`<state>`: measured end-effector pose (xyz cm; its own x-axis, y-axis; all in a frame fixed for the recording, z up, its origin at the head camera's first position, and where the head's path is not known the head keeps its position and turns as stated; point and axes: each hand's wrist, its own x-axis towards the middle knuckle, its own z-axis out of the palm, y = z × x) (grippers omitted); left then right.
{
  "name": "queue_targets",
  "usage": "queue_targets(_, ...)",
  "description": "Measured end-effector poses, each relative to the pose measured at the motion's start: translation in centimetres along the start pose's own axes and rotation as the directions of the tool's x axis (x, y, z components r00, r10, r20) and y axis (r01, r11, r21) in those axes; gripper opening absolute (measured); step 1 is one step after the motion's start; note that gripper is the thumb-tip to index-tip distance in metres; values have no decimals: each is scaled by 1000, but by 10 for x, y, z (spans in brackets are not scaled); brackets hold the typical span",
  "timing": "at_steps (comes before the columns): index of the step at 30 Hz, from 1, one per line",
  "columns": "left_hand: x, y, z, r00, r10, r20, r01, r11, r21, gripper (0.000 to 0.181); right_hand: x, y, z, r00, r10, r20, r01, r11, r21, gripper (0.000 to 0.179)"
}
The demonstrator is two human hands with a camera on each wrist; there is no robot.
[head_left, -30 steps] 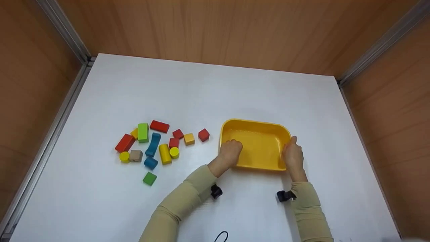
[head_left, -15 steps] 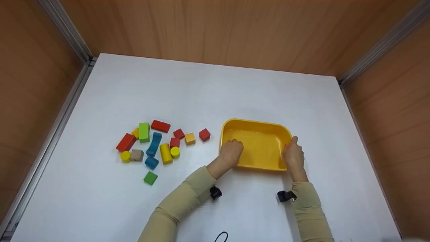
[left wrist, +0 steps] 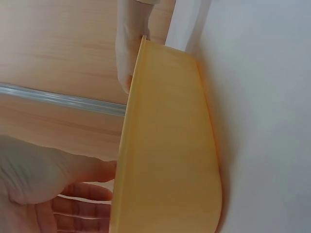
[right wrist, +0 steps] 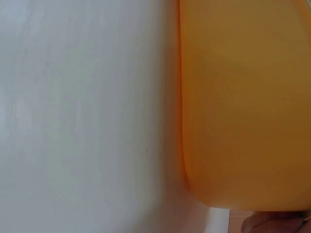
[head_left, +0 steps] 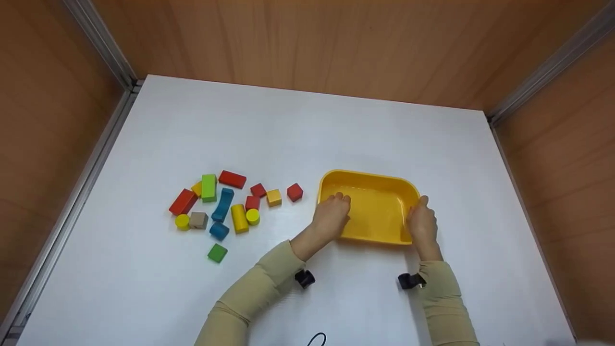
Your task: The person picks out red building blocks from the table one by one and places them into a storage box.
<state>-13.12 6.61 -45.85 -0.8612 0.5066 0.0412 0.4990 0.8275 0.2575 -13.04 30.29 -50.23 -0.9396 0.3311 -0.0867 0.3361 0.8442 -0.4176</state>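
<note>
A yellow plastic tub (head_left: 377,211) with rounded corners sits on the white table, nothing inside it in the head view. My right hand (head_left: 423,226) grips its right rim, thumb along the top edge. Over the left rim is my left hand (head_left: 331,217), fingers loosened and reaching above the tub's inside. In the left wrist view its fingers (left wrist: 82,208) extend behind the tub's rim, holding nothing. The right wrist view is mostly filled by the tub's outer wall (right wrist: 248,107), with some fingertips (right wrist: 274,222) at the bottom corner.
Left of the tub lie several toy blocks: a red cube (head_left: 295,192) nearest, a yellow cylinder (head_left: 239,218), a blue curved block (head_left: 223,204), a light green block (head_left: 209,188) and a green block (head_left: 217,253). Wooden panels (head_left: 307,43) wall the table. A black cable (head_left: 317,338) shows at the front.
My left hand has uncurled from the tub's left rim and its fingers have straightened. The right hand keeps its grip, and the tub stays in place. The whole head view shifts slightly.
</note>
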Motion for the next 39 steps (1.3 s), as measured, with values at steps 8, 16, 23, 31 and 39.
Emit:
queue_targets(8, -7, -6, -13, 988, 11, -152, -24, 996, -83, 25, 0, 1, 1, 1000, 2, -5, -2, 1000, 12, 25)
queue_targets(16, -16, -28, -18, 951, -49, -306, 2, 988, -151, 23, 0, 3, 3, 1000, -16, -21, 16, 1000, 4, 24)
queue_targets(23, -16, -47, -8, 938, -102, -333, 61, 990, -130, 23, 0, 2, 3, 1000, 4, -3, -4, 1000, 12, 23)
queue_targets(31, -13, -66, 14, 939, -135, -316, 126, 991, -47, 30, 1, 1, 3, 1000, 24, 8, -24, 1000, 1, 25)
queue_targets(39, -9, -78, 27, 960, -192, -203, 190, 981, -26, 31, 1, 1, 3, 1000, 18, 5, -18, 1000, 4, 26)
